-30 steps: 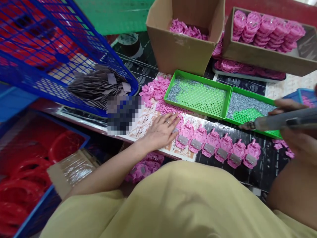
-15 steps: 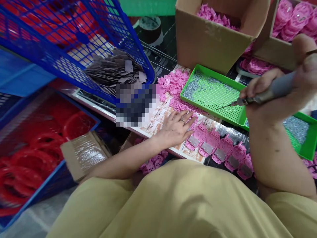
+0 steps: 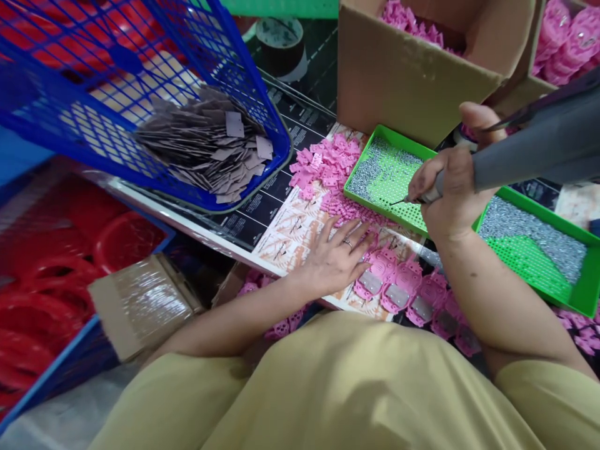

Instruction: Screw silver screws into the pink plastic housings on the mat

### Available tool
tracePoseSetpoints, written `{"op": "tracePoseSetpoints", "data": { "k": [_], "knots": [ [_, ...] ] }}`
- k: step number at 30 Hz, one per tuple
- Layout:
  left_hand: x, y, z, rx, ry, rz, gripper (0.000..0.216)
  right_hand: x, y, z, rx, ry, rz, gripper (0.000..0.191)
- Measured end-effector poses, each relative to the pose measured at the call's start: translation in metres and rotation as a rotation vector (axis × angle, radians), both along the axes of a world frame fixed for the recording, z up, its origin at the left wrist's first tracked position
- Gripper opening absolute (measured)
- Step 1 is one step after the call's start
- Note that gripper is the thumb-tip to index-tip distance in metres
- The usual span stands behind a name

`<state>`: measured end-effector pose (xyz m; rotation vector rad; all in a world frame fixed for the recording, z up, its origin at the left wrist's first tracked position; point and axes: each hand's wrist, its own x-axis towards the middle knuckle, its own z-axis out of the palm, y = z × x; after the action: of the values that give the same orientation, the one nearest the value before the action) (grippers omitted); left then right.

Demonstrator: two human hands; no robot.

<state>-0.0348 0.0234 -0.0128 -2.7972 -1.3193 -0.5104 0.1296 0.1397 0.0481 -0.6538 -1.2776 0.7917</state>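
Observation:
My left hand (image 3: 335, 256) lies flat with fingers spread, its fingertips at the near end of a row of pink plastic housings (image 3: 396, 284), some with grey plates in them. In my right hand (image 3: 454, 194) is a grey electric screwdriver (image 3: 529, 140), gripped with its thin bit pointing left. The bit tip is over a green perforated tray (image 3: 398, 187) that holds tiny metal screws (image 3: 368, 169); whether it touches them I cannot tell. My right forearm hides part of the row. A second green tray (image 3: 510, 256) of screws sits to the right.
Small pink parts (image 3: 328, 159) are heaped left of the first tray. A blue basket (image 3: 281, 144) with grey plates (image 3: 220, 150) stands at the left. Behind are a cardboard box (image 3: 398, 87) and a tape roll (image 3: 280, 47). Red rings (image 3: 51, 269) fill a lower crate.
My right hand has moved left and lower in the view with the screwdriver, whose bit is further left over the tray. My left hand remains spread at the housings. The view has shifted slightly.

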Motion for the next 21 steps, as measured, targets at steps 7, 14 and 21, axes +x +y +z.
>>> {"op": "tracePoseSetpoints", "data": {
  "k": [7,14,21],
  "knots": [
    [-0.0005,0.0002,-0.0005,0.01,-0.031,0.0,0.037,-0.0049,-0.0038,0.003,-0.034,0.027,0.008,0.033],
    [-0.0005,0.001,-0.0013,0.01,-0.06,-0.006,0.037,-0.0041,-0.0051,0.0035,-0.063,-0.04,-0.001,0.041],
    [-0.0014,0.0003,-0.0028,0.005,-0.054,-0.008,0.036,-0.006,-0.0057,-0.0001,-0.051,-0.128,0.005,0.036]
  ]
}}
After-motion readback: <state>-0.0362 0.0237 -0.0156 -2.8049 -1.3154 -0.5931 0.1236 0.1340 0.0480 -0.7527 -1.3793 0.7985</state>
